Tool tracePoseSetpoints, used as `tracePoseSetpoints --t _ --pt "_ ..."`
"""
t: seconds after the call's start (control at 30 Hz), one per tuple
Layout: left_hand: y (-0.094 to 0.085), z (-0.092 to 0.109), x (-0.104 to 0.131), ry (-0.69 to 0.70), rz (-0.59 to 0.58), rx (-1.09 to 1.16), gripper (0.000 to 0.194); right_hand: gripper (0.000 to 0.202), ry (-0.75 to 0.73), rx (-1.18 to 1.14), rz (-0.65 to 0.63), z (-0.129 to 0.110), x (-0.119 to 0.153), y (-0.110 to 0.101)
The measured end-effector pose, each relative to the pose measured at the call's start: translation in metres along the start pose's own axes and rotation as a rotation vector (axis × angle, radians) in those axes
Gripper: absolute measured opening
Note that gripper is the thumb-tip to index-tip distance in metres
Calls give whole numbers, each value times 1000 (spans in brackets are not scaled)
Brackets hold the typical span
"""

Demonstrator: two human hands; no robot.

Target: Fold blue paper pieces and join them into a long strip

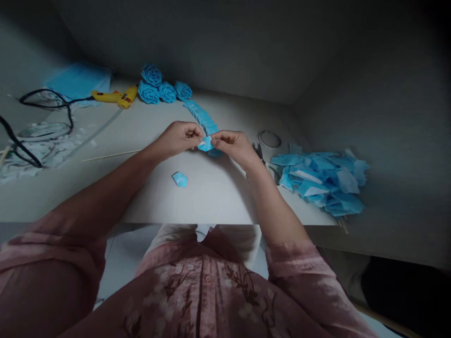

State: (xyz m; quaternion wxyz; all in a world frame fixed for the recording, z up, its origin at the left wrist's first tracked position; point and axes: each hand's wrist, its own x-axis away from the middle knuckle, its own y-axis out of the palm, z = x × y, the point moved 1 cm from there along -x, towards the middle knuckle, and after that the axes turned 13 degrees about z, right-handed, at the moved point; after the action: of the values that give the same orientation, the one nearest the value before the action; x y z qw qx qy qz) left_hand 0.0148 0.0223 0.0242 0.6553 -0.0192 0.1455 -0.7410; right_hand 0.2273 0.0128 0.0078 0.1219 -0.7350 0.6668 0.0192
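Note:
Between my two hands, over the middle of the table, is a small blue paper piece [205, 144]. My left hand [181, 138] pinches its left side, and my right hand [234, 145] pinches it from the right. Behind the fingers a row of overlapping folded blue pieces [200, 115] runs back toward the blue paper roses [167, 92]; part of the row is hidden by my hands. One loose folded blue piece [181, 179] lies on the table nearer to me.
A yellow glue gun [123, 97] with a black cord and blue sheets [79, 80] are at the back left. White scraps [52, 148] and a thin stick [111, 156] lie left. On the right are a wire ring [269, 139] and a blue paper pile [324, 178].

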Motion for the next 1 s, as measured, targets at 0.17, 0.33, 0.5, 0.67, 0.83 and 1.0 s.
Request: tracePoseSetpoints --t 0.17,0.33,0.5,0.67,0.83,1.0 --pt "1 0 -2 -44 44 117 14 26 -1 -13 65 6 -3 1" --pt "0 5 -1 73 264 51 16 25 -21 -64 185 10 -5 5" --pt "2 12 5 214 302 -145 14 36 -26 -67 220 12 -4 11" --pt "5 10 6 228 274 -114 16 47 -18 -96 198 15 -4 13" --pt "7 7 6 201 288 -124 12 37 -23 -99 212 19 -5 14" --pt "8 5 6 194 292 -170 9 32 -10 -130 216 20 -5 15"
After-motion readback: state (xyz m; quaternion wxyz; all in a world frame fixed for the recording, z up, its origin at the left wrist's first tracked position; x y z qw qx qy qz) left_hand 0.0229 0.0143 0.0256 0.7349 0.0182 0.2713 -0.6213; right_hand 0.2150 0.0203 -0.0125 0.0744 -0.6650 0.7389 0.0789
